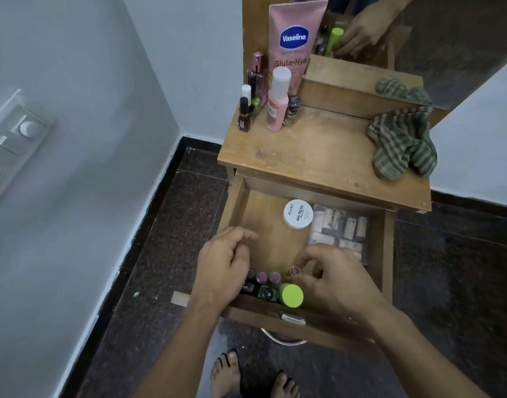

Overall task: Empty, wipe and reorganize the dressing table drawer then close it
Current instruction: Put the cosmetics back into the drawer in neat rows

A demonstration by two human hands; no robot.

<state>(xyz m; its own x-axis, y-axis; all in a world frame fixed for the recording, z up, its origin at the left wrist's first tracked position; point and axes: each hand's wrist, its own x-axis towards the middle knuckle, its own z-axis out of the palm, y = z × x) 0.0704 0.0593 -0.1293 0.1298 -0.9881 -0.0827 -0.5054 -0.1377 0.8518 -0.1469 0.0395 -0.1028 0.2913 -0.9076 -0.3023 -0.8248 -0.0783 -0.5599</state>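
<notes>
Wooden drawer is pulled fully out of the dressing table, with its left wall, front edge and right wall all showing. Its back left half is bare board, the widest free room inside. A white round tub lies at the back middle. Just to its right, a clear packet of pale pieces fills the back right corner.

Along the front wall stands a tight row of purple-capped bottles. Nearer the front lie a dark bottle and a lime-green cap, touching each other.

Both hands are inside the drawer, apart. The left hand hovers over the left end of the row, its fingers loosely curled and holding nothing. The right hand has thumb and forefinger at another purple cap; whether they grip it cannot be told.

On the tabletop, a pink tube, a pink bottle and nail polish bottles crowd the back left corner. A green striped cloth lies at the right edge. Below the drawer front hangs a metal handle, above bare feet.
</notes>
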